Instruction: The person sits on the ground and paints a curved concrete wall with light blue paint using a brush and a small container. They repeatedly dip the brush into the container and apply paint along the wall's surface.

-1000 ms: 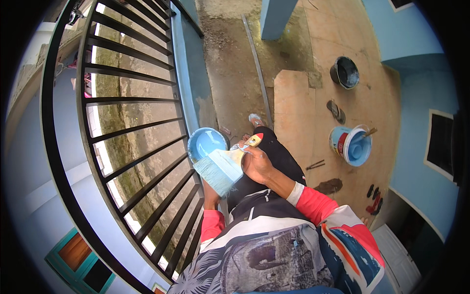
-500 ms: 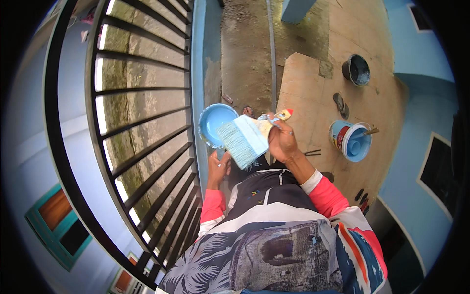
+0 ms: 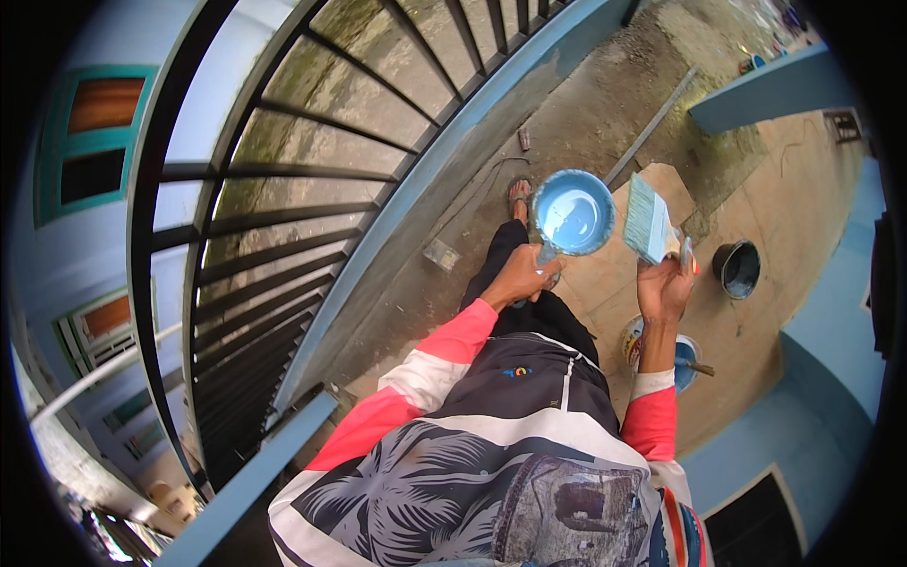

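A blue dipper (image 3: 573,180) with paint in it hangs out in front of me. Its short handle is in the grip of my left hand (image 3: 520,276). To the right, a wide paintbrush (image 3: 658,231) with pale blue, paint-wet bristles is held in my right hand (image 3: 665,286), whose fingers close round the handle end. The bristles point up and to the left, a small gap away from the dipper's rim. Most of the brush handle is hidden by my fingers and palm.
A black metal railing (image 3: 227,172) stands along the left above a blue ledge (image 3: 543,59). Partly behind my right forearm is a paint bucket (image 3: 699,352) with a stick in it. A black bucket (image 3: 720,274) stands farther right. A blue pillar (image 3: 775,94) rises at far right.
The view has turned, so the railing now slants across. The brush, which overlapped the dipper's edge, is now apart from it on the right, with its bristles turned upward.
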The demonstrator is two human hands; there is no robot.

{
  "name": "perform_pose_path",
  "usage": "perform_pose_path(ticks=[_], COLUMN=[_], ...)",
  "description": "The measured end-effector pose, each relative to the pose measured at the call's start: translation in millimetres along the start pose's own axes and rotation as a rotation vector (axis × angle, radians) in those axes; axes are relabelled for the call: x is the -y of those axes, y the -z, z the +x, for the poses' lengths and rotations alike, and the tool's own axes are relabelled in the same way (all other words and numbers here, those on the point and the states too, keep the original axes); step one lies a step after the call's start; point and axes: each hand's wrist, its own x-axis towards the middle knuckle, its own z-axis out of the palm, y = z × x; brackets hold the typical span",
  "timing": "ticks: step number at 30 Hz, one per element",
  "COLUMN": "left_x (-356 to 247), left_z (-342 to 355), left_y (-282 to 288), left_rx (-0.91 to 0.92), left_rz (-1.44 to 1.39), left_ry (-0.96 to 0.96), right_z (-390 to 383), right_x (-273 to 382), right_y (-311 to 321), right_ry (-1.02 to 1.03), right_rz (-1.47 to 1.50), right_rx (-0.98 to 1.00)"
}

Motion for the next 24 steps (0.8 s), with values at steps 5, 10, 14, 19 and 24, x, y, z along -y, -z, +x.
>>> perform_pose_path(ticks=[5,10,14,19,24], left_x=[8.3,30.0,67.7,72.9,112.9], left_z=[-46.9,-47.4,-27.5,6.1,71.5], left_y=[-27.2,-16.9,0.6,61.4,108.2], left_rx=[-0.012,-0.045,-0.233,-0.156,-0.204], left_rz=[0.023,0.168,0.35,0.192,0.222], left_ry=[0.047,-0.039,-0.292,-0.076,-0.055], right_z=[-47.2,-52.0,-32.2,29.4,114.0], right_x=[-13.9,-31.6,-65.9,-117.6,-156.0], right_y=[16.0,36.6,34.7,39.5,68.2], right_ry=[0.052,0.044,0.042,-0.004,0.059], right_rz=[-0.186,-0.264,-0.258,-0.198,-0.206], right_rx=[-0.357,-0.296,-0.321,-0.283,-0.209])
